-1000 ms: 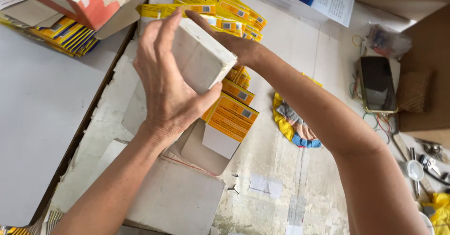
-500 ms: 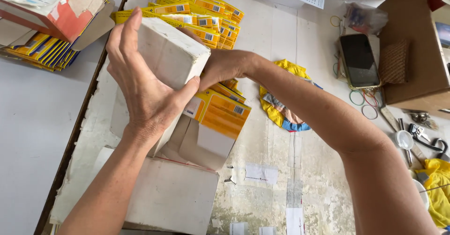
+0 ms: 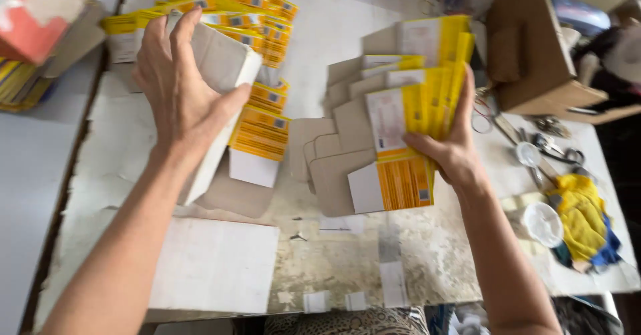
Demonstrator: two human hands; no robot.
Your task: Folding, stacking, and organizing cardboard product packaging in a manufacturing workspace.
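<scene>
**Fan of flat cartons lifted clear while the white box is steadied**

A fanned bundle of flat yellow-and-white cardboard carton blanks [image 3: 394, 134] is gripped by the right hand [image 3: 454, 154]; the fingers [image 3: 465, 91] are closed over its right edge, with the blanks spreading leftward from them, above the worn white bench [image 3: 347, 261]. A tall white cardboard box [image 3: 220, 101] is clasped by the left hand [image 3: 177, 88], fingers curled over its top and thumb pressed on the near face. Just right of that thumb a loose heap of more yellow flat cartons [image 3: 257, 128] lies on the bench, reaching back beyond the fingertips. A flat white card sheet [image 3: 214, 265] rests below the left wrist. Well right of the right hand are seen a brown cardboard box [image 3: 527, 54], scissors [image 3: 554, 144] and a yellow cloth [image 3: 581, 215].

The step in hand is judged to be the sorting of blanks taken from the heap. A firm hold on the fan's edge is called for next, so that no blank slips out, and the white box must be kept upright
</scene>
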